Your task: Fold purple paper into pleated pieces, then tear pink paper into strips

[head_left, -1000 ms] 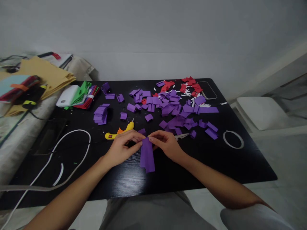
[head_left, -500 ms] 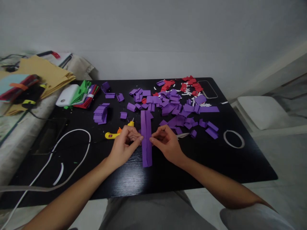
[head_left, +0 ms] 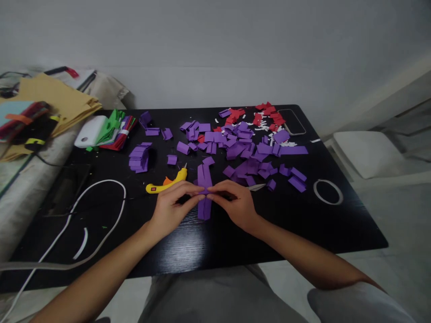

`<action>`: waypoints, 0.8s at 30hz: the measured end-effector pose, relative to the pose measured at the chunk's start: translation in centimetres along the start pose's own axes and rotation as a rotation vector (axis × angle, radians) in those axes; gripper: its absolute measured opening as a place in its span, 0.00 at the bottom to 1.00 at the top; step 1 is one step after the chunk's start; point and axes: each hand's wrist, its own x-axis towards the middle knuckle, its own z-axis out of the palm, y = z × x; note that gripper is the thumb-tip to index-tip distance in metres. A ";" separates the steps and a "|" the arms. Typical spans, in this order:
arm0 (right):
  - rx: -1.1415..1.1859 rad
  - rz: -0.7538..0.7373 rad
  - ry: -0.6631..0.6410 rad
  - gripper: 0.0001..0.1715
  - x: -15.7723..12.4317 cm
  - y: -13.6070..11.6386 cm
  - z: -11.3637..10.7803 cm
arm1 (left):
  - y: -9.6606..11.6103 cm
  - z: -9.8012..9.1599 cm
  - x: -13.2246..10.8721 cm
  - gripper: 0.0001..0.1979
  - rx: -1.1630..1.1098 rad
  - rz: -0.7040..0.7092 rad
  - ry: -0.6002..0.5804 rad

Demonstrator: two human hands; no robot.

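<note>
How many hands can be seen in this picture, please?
2: the left hand and the right hand, on either side of the purple paper strip they pinch. No others show.

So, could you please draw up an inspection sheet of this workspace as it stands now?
Surface: black table, glare near the front edge.
Job's things: purple strip between the hands; loose purple pieces beyond it.
Clutter: red pieces and white scraps toward the back right; yellow glue gun left of the strip.
Hands: left hand and right hand both pinch the strip.
Cables: white cable looping across the table's left side.
Surroundings: grey wall behind, white seat at right.
</note>
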 end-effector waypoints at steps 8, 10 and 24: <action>-0.072 -0.071 -0.003 0.03 0.0 -0.5 -0.1 | 0.2 0.0 0.2 0.05 0.043 0.044 0.025; -0.100 -0.047 -0.004 0.02 0.0 -0.7 -0.2 | 0.5 -0.1 0.3 0.02 0.037 0.004 0.028; 0.057 0.284 -0.157 0.10 0.2 -0.5 0.0 | 0.6 -0.4 0.6 0.13 -0.280 -0.404 0.010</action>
